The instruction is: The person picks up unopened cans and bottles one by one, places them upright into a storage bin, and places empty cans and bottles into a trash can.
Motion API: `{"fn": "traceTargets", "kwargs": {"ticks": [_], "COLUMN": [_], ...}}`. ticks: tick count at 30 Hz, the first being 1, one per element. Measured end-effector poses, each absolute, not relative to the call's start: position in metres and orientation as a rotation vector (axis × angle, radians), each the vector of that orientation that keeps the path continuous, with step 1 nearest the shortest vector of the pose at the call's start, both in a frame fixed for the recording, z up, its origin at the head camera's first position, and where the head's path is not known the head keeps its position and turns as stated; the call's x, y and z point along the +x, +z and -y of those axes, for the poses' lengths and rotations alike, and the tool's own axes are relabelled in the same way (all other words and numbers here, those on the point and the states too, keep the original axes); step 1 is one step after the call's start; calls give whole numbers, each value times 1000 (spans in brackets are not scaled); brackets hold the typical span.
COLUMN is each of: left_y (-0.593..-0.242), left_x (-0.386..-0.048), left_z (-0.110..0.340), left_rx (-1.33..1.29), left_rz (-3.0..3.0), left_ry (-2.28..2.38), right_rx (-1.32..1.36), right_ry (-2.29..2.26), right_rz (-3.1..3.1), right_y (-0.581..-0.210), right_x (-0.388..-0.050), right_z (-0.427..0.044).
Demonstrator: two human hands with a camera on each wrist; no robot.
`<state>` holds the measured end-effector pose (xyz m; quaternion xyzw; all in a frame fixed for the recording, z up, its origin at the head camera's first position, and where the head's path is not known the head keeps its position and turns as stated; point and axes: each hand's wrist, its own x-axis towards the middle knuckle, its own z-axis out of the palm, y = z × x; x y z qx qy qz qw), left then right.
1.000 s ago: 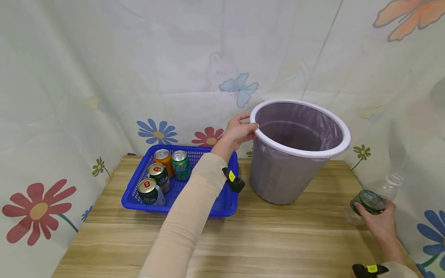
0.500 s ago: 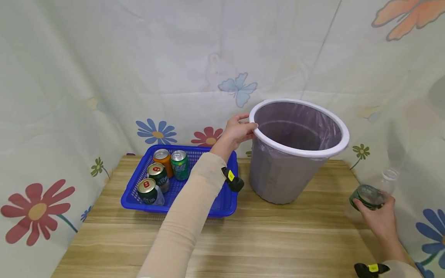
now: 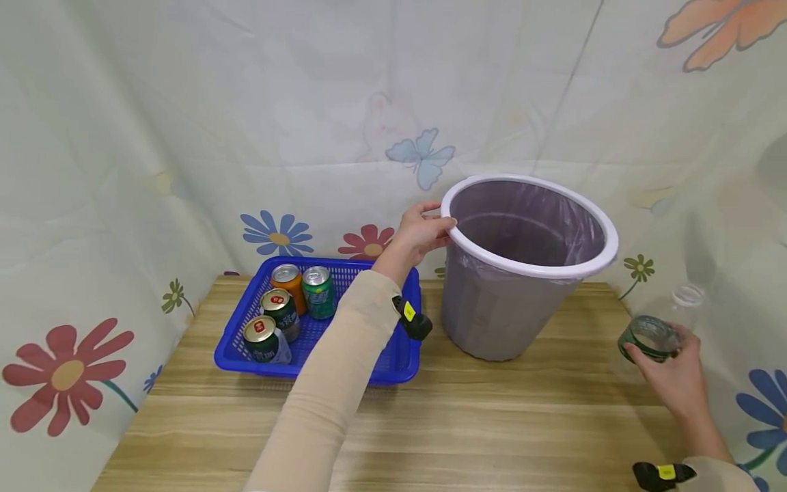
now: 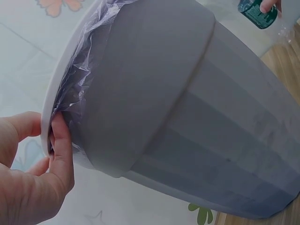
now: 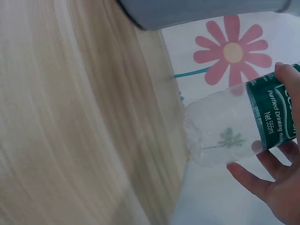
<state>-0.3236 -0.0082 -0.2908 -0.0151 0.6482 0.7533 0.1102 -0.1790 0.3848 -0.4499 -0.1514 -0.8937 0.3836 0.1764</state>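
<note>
My left hand [image 3: 421,232] pinches the white rim [image 3: 535,270] of a grey trash can [image 3: 498,318], thumb on top and fingers underneath. A thin translucent bag [image 4: 82,79] lines the can and folds out under the rim. The can's inside is visible only in part. On the right, my right hand [image 3: 676,376] grips a clear plastic water bottle [image 5: 218,129] around its green label [image 5: 274,110]. Close to the right wall curtain, the bottle stands roughly upright with its neck [image 3: 688,296] up. Whether its base touches the table cannot be told.
A blue plastic basket [image 3: 402,365] sits left of the can, partly behind my left forearm. Inside it stand several drink cans, among them an orange can [image 3: 289,283] and a green can [image 3: 320,294]. Printed curtains [image 3: 307,123] border the wooden table [image 3: 479,424].
My right hand has shifted slightly, and the bottle's neck has moved a little up and left in the head view. The left hand keeps its hold on the rim.
</note>
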Motion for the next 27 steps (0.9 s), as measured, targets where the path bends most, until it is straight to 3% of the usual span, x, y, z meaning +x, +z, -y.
{"fn": "traceTargets", "kwargs": {"ticks": [27], "left_y": [-293], "left_x": [-325], "left_z": [7], "left_rx": [-32], "left_rz": [-1897], "left_ry": [2225], "right_rx": [-237], "right_ry": [906], "right_rz": [2602], "right_y": [-389], "right_x": [-191], "right_z": [-392]}}
